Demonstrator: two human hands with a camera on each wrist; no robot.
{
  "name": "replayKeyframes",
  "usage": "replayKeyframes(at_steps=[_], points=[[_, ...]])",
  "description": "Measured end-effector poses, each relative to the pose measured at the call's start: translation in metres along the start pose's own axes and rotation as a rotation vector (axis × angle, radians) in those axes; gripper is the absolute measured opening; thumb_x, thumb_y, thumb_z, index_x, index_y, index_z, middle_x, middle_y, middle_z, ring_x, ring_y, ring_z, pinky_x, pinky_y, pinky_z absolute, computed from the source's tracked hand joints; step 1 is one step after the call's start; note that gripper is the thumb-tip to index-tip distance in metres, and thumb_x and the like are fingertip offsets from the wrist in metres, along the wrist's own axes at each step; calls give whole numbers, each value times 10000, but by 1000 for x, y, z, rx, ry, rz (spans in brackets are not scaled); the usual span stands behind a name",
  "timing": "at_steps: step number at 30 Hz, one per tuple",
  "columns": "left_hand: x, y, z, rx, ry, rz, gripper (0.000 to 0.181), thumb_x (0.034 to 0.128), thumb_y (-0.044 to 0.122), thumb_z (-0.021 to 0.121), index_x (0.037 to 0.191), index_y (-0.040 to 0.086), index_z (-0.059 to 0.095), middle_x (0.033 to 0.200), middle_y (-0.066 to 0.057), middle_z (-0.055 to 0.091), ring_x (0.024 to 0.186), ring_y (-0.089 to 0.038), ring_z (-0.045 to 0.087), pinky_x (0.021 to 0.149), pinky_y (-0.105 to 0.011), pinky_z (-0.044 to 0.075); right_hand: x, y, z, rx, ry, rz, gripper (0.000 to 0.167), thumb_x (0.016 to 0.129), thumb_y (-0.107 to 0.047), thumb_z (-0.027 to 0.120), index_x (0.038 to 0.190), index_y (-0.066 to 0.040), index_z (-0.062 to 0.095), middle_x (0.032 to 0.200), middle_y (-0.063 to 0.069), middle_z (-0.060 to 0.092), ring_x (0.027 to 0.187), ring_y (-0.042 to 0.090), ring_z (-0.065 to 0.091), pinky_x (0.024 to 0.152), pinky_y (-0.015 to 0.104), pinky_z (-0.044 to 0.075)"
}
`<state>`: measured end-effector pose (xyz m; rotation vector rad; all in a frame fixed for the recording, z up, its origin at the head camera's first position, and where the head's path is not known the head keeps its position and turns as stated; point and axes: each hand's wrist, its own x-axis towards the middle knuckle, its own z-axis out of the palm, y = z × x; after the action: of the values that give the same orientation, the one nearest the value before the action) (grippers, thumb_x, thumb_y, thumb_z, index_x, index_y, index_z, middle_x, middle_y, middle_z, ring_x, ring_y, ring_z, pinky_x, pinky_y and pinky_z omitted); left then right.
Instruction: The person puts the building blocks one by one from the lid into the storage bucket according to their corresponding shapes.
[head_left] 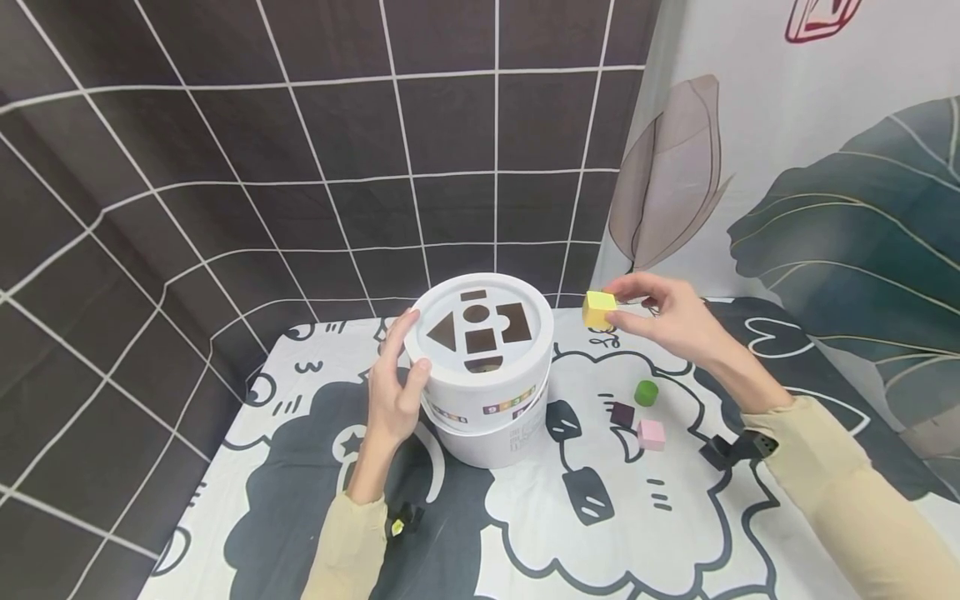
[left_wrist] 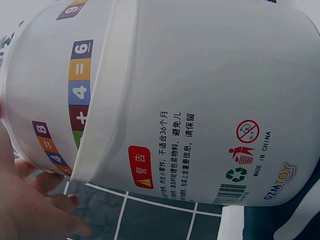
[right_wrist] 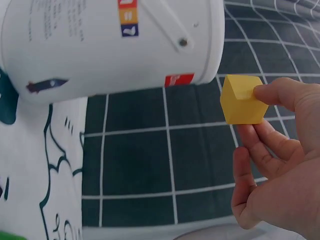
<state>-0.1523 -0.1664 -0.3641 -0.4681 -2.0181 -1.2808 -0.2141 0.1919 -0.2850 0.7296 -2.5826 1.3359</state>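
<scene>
A white shape-sorter bucket (head_left: pixel 487 433) stands upright on the cloth, its lid (head_left: pixel 450 292) pierced by several cut-outs, among them a triangle, a circle and a square. My left hand (head_left: pixel 393 387) rests against the bucket's left side, with fingers and thumb spread along the lid's rim. To the right of the bucket, my right hand (head_left: pixel 667 317) pinches a yellow cube (right_wrist: pixel 242 100) between thumb and fingers, raised above the cloth and apart from the bucket. The right wrist view shows its other fingers loosely bent below the cube.
Right of the bucket lie a green cylinder (head_left: pixel 646 393), a dark block (head_left: pixel 622 415) and a pink block (head_left: pixel 651 435). Under everything is a cartoon-printed cloth (head_left: pixel 525 533). Behind hangs a dark curtain (head_left: pixel 450 133) with a white grid, and a leaf-print one (head_left: pixel 750 108) to the right.
</scene>
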Motion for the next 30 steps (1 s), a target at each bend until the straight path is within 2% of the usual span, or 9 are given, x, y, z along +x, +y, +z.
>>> replayKeyframes(at_steps=[10,17,30], points=[[0,-1,0,-1,5,4,629,865,260,501,1439,6,508,1489,-149,484,1385,-299,426,1144,-485,284,11,-25,13,45,-17,-51,302,865,-109,756,1153,-39,699,1072,88,697,1003,168,564,839,341,390],[-1,-1,0,0,2,0,629,865,256,500,1441,1,503,1490,-149,482,1382,-300,428,1142,-485,287,18,-34,25,68,-50,-90,299,855,-93,761,1144,-47,695,1074,77,694,1017,185,556,849,415,380],[-1,-1,0,5,3,6,628,864,255,501,1441,8,506,1487,-148,486,1380,-299,432,1142,-483,288,29,-47,43,119,-98,-129,315,848,-78,754,1151,-29,682,1082,78,690,1040,218,579,894,428,401]])
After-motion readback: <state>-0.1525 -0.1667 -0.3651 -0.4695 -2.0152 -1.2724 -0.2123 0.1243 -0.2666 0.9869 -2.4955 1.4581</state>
